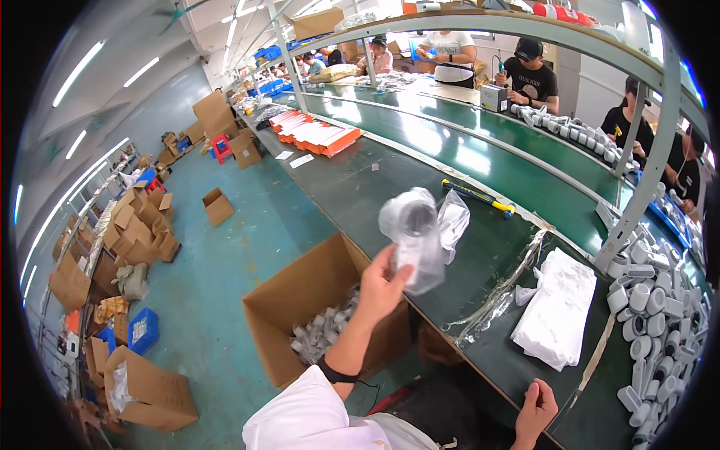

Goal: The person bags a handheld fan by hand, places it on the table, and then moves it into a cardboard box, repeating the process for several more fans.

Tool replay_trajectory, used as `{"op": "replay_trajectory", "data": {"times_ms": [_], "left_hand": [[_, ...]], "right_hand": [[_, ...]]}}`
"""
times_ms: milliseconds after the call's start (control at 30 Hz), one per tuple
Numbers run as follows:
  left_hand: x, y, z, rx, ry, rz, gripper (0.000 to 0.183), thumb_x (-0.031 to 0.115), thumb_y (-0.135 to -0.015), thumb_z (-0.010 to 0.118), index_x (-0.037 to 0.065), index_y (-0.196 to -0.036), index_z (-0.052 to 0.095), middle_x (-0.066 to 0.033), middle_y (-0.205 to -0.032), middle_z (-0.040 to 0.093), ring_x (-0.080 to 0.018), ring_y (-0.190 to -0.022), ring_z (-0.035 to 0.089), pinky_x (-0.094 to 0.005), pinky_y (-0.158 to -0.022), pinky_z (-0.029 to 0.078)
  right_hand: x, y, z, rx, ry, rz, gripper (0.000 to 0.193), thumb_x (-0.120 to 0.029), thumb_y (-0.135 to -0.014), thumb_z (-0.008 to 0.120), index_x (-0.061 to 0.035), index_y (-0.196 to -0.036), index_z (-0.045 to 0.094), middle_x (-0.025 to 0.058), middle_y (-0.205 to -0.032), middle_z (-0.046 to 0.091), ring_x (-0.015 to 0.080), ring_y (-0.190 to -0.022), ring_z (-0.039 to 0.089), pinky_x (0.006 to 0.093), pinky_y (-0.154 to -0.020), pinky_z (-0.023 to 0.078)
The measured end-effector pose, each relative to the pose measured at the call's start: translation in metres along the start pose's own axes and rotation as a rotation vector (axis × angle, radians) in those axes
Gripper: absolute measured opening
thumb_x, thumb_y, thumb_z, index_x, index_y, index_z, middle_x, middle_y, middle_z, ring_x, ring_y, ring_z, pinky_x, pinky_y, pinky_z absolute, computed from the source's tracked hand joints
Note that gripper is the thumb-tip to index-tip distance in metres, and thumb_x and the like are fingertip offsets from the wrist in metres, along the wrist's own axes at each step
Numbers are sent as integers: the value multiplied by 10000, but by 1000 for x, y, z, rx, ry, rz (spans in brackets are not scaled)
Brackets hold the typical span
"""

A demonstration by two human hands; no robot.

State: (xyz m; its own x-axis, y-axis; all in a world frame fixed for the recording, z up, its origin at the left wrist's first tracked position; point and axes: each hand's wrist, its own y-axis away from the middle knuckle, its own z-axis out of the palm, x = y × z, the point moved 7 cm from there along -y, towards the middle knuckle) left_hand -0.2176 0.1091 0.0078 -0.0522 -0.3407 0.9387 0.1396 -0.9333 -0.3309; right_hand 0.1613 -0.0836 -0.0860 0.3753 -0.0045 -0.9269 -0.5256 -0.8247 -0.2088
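My left hand (384, 286) is closed on a white device in a clear plastic bag (417, 238), holding it up over the dark table's near edge. The device has a round, ring-like end and is blurred. Just behind it, a crumpled clear plastic bag (452, 223) shows. My right hand (535, 411) rests low by the table edge, fingers curled, with nothing seen in them. A stack of white plastic bags (559, 309) lies on the table in front of it. Below my left forearm, an open cardboard box (279, 319) contains several bagged white pieces (322, 334).
A yellow-and-black tool (480, 198) lies across the table. White devices (654, 322) are heaped at the right. Orange-and-white flat boxes (315, 133) are stacked farther along. A metal post (637, 165) rises at the right. Co-workers (529, 79) sit beyond the green conveyor (450, 142).
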Motion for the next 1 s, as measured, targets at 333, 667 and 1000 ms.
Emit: {"op": "replay_trajectory", "data": {"times_ms": [333,667,1000], "left_hand": [[-65,-72,-84,295,-688,6,483,133,-839,710,-55,-1254,551,-180,-1042,694,-203,-888,685,-330,-720,557],[-84,-91,-33,191,-932,-67,576,273,-795,743,37,-1289,565,-240,-1056,676,-387,-990,653,-423,-874,502],[-67,-83,-18,197,-976,235,515,286,-813,738,15,-1222,583,-193,-1011,677,-377,-856,654,-429,-784,519]], "right_hand": [[0,-1,1,13,28,-3,193,-155,-945,626,30,-987,660,-15,-721,574,55,-653,509,200,-582,392],[-4,1,-1,30,75,-56,170,-133,-938,627,31,-971,657,-8,-715,575,59,-646,509,205,-571,392],[-7,2,0,44,86,-91,149,-111,-929,626,32,-959,657,-2,-716,577,64,-642,512,211,-568,394]]}}
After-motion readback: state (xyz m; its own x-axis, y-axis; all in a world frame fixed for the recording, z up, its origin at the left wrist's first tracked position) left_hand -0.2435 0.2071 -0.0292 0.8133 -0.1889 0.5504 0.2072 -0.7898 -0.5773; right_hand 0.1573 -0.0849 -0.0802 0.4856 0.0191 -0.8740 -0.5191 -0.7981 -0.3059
